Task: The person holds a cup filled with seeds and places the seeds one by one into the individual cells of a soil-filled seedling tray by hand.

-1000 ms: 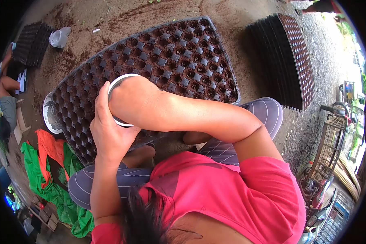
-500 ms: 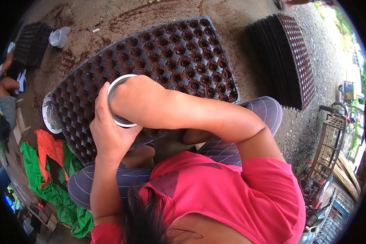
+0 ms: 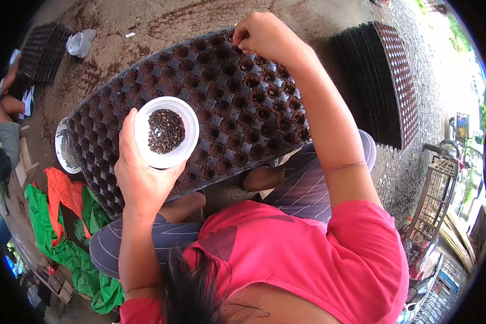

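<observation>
The right hand [image 3: 264, 38] had gone from the white cup [image 3: 191, 129] of seeds [image 3: 167, 135] to the far edge of the seed tray [image 3: 204, 86], fingers pinched, maybe on a seed. The left hand [image 3: 143, 183] held the cup over the tray.

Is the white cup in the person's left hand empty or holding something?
Holding something: dark, seed-like grains cover the cup's bottom.

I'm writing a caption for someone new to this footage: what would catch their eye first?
Probably the white cup of small dark seeds or pellets, held in the left hand over the big black cell tray. Next, the right hand at the tray's far edge, then the bright green sheet on the ground at left.
</observation>
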Tool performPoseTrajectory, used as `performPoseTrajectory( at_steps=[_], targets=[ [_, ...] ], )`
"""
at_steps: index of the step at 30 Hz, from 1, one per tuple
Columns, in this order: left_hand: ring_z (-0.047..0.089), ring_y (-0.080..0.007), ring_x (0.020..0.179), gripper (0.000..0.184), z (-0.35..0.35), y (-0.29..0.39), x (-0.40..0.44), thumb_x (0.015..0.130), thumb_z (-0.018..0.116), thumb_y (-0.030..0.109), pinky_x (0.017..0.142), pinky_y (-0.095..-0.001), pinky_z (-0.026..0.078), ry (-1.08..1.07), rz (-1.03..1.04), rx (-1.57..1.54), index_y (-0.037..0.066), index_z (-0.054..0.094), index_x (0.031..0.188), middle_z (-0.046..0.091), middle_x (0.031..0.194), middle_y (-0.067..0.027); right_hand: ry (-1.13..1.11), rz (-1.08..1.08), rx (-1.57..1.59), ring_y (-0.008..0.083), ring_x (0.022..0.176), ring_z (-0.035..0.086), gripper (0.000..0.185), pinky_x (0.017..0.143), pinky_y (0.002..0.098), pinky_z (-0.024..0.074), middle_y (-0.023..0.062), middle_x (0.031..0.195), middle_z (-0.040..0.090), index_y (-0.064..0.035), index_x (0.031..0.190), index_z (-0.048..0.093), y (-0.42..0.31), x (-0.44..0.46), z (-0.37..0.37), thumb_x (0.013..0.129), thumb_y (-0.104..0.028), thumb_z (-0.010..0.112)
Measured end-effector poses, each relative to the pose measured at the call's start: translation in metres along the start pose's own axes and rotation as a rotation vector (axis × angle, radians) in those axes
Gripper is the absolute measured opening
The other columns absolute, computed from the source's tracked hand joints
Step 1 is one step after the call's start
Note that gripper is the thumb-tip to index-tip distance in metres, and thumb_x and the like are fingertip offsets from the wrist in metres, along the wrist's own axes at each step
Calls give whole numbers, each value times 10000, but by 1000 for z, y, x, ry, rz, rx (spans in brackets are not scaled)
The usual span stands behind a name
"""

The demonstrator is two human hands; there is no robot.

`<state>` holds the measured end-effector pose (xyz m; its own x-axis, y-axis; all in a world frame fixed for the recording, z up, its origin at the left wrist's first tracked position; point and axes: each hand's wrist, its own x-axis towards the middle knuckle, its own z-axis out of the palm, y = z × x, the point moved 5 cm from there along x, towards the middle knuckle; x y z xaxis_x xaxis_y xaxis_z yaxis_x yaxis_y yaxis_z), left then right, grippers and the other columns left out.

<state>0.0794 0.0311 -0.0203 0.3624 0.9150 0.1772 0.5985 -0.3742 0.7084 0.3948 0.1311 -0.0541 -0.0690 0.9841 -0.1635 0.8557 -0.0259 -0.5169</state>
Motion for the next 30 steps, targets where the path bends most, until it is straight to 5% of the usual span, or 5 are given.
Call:
performPoseTrajectory(
  at_steps=[4,11,17,23,30],
  targets=[
    [692,-366,1144,1048,-2,-1,1,640,959,155,967,-430,573,29,50,0,27,401,1518,650,1312,-223,0,-44,-128,220,734,743,188,740,354,587,122,779,749,-33,960,779,0,3,-1,790,-63,706],
    [657,-316,1220,1096,1,1,-1,626,946,34,1050,-423,528,-26,-19,-24,26,356,1550,640,1337,-218,151,-156,-116,335,930,742,174,857,446,583,138,928,772,-113,926,797,-14,27,5,785,-105,694],
    [662,-320,1217,1093,0,0,-1,630,952,57,1036,-421,538,-5,30,16,30,362,1550,642,1336,-218,61,98,-460,356,889,729,159,811,458,576,154,891,752,-101,924,782,-2,2,3,813,-141,675],
    [682,-335,1188,1064,3,3,-1,638,966,134,1011,-427,550,7,48,59,37,396,1531,648,1336,-216,-117,-324,69,339,864,755,154,766,446,602,147,909,770,-102,903,795,-139,-56,3,787,-146,703],
    [676,-427,1126,1060,0,20,0,613,945,185,901,-479,583,16,176,142,60,387,1507,624,1323,-221,-135,-696,-199,319,770,756,101,658,419,599,141,828,755,-43,799,752,-194,-82,73,740,-123,734]
  ],
)
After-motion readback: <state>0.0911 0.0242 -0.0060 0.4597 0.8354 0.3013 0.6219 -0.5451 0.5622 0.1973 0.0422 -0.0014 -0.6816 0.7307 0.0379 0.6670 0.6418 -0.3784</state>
